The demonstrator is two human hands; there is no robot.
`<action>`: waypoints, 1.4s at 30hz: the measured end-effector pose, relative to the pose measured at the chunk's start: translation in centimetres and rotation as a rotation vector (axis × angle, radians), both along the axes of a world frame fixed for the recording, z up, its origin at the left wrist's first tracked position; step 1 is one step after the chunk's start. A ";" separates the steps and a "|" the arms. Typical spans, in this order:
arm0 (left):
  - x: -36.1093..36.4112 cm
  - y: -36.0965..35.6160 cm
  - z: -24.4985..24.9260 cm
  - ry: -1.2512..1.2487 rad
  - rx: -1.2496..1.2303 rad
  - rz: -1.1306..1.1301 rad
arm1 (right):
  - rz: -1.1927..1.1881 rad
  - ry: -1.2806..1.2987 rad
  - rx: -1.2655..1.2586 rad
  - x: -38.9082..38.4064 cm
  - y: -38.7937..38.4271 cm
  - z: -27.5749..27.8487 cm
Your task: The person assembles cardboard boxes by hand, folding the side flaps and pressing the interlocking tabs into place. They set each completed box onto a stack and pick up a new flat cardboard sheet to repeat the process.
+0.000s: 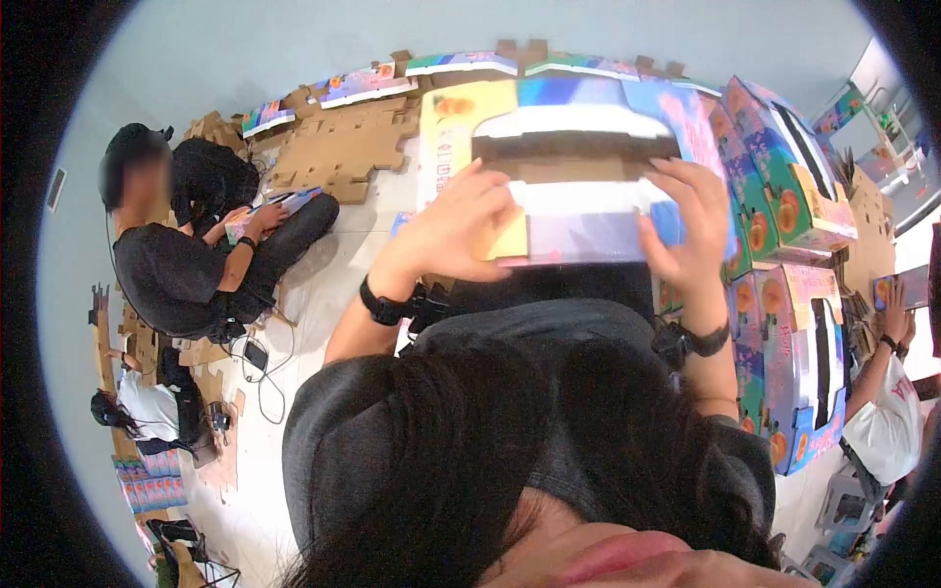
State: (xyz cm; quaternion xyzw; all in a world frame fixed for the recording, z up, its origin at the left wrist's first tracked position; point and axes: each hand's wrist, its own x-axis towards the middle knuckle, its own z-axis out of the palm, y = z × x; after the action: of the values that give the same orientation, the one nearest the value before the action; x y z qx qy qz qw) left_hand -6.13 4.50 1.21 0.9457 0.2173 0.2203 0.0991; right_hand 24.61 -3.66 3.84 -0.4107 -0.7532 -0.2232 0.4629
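Observation:
A colourful printed carton with a wide opening in its top lies in front of my body. My left hand rests on its left part, thumb at the near edge and fingers bent over the opening's rim. On the right side, my right hand is spread, its fingertips at the rim and its thumb on the near panel. Brown cardboard shows inside the opening. The carton's far edge is slightly blurred.
Printed cartons stand stacked at the right. Flat brown cardboard lies beyond, at the left. A co-worker in black sits at the left; another person's hand is at the far right. A phone and cables lie on the floor.

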 end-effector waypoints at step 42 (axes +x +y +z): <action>3.9 -5.0 -8.1 -0.499 0.420 -0.069 | -0.550 0.026 0.221 1.5 -4.2 2.2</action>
State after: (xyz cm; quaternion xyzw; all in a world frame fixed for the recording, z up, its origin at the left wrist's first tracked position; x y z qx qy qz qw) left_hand -2.20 -0.50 -6.85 0.8692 0.1038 0.4817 -0.0406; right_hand 26.15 -7.87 6.00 -0.5495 -0.5785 -0.4157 0.4365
